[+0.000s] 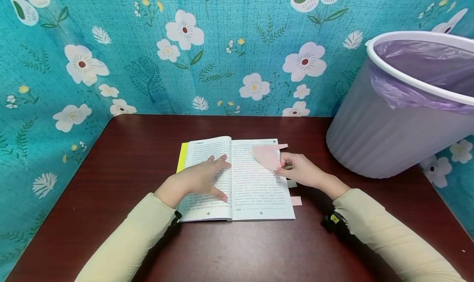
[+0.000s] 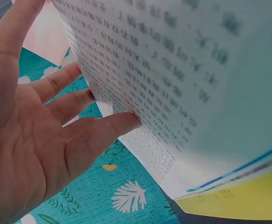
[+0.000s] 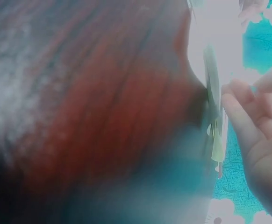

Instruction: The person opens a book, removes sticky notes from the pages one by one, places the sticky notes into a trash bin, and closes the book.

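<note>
An open book (image 1: pixel 255 199) of printed text lies on the dark table. My left hand (image 1: pixel 201 177) rests over its left page with the fingers spread; in the left wrist view, fingertips touch the page (image 2: pixel 126 79). At the right page's outer edge, my right hand (image 1: pixel 301 168) pinches a pink paper piece (image 1: pixel 266 155) between thumb and fingers. This piece lies over the upper part of the printed page. Below that hand, a pale green tab (image 1: pixel 291 183) and a pink tab (image 1: pixel 296 201) stick out from the pages. The right wrist view is partly blurred.
A grey trash bin (image 1: pixel 374 121) with a purple liner stands at the right, beyond my right hand. Behind the dark red table (image 1: pixel 129 171) hangs a teal flowered cloth (image 1: pixel 222 47). A yellow strip (image 1: pixel 182 156) shows along the book's left side.
</note>
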